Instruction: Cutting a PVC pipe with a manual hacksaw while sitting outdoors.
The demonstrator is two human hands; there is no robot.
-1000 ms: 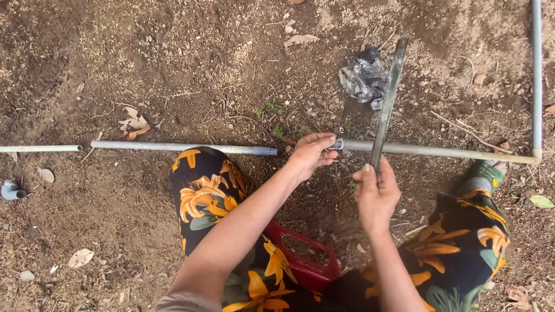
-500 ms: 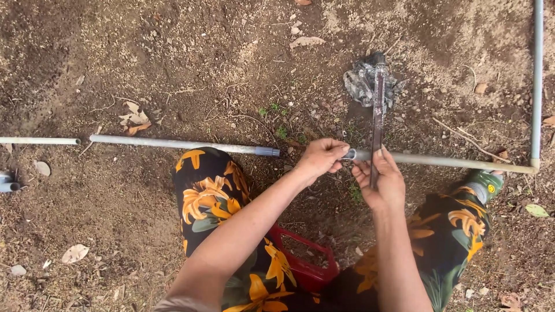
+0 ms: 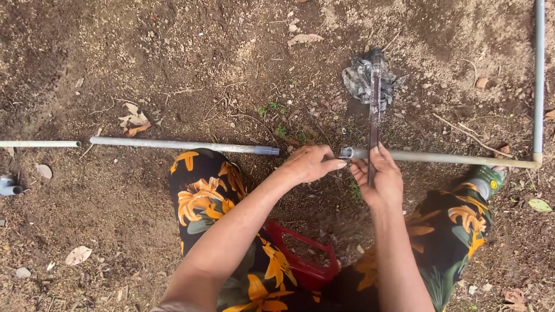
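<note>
A grey pipe [image 3: 457,157] lies across bare soil, running right to an elbow joint [image 3: 537,160]. My left hand [image 3: 309,163] pinches the pipe's cut left end [image 3: 347,152]. My right hand [image 3: 378,179] grips the handle of a long dark saw blade [image 3: 374,98], which stands edge-on across the pipe just right of that end. Another grey pipe [image 3: 179,144] lies to the left, its darker collar end [image 3: 267,151] a short gap from my left hand. My legs in black trousers with orange flowers straddle the spot.
A third pipe [image 3: 539,75] runs up the right edge from the elbow. A white pipe piece [image 3: 37,144] and a grey fitting [image 3: 8,186] lie far left. A crumpled dark rag [image 3: 361,78] rests beyond the blade. A red stool [image 3: 303,263] sits under me. Dry leaves and stones scatter about.
The blade swung from a tilt to nearly straight across the pipe. My right hand moved down onto the pipe beside my left hand, which closed on the pipe end.
</note>
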